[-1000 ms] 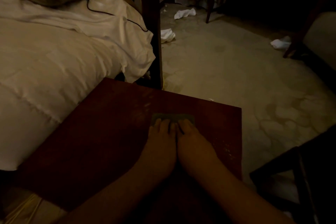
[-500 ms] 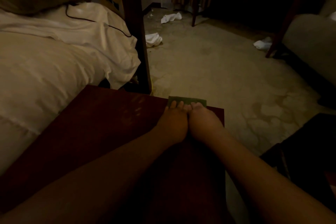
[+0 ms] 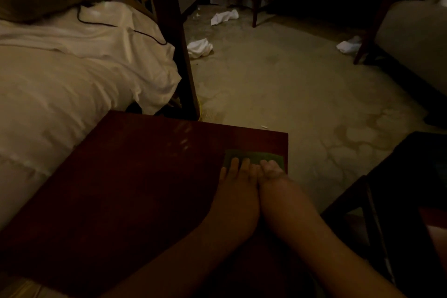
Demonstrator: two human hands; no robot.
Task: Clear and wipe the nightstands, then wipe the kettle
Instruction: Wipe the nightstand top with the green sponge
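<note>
1. Two bare forearms show, no sleeves reaching into view on either.
2. Left hand (image 3: pixel 238 195): bare, no glove, ring, watch or band to be seen in the dim light.
3. Right hand (image 3: pixel 278 182): bare likewise, no glove or jewellery visible.
4. Fingernails look short; the dim light hides finer detail.

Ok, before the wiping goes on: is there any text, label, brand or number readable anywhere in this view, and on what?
None readable.
Green cloth under both hands, left hand and right hand: no print shows.
Nightstand top: bare wood with pale smears, no label.
White cloths on the floor: no marking can be made out.
The dark furniture at right is too dim to tell.
</note>
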